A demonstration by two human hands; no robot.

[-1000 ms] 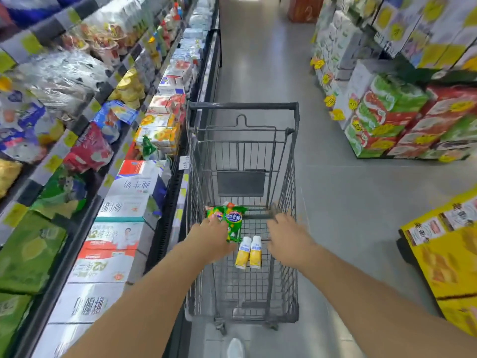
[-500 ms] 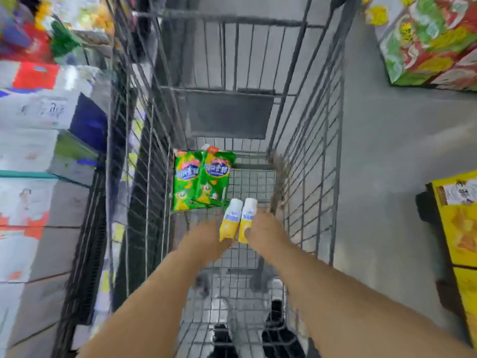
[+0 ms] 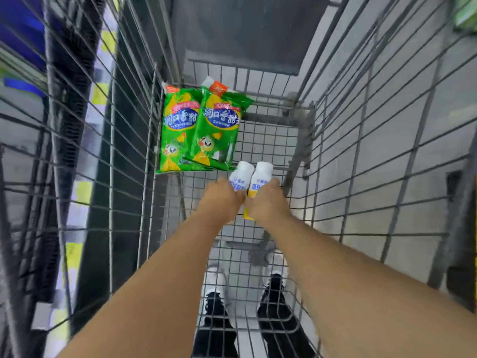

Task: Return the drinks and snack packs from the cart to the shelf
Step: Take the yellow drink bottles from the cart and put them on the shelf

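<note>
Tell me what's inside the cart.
Two green snack packs and two white-capped drink bottles lie in the cart; both hands cover the bottles' lower halves.

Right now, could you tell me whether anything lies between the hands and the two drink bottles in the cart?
Nothing visible does: the left hand and right hand are already on the two drink bottles; the snack packs lie beyond them, apart.

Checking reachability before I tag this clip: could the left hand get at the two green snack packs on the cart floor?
Probably yes. The left hand is already deep in the grey wire cart, on the white-and-yellow drink bottles; the green snack packs lie just beyond, uncovered.
</note>
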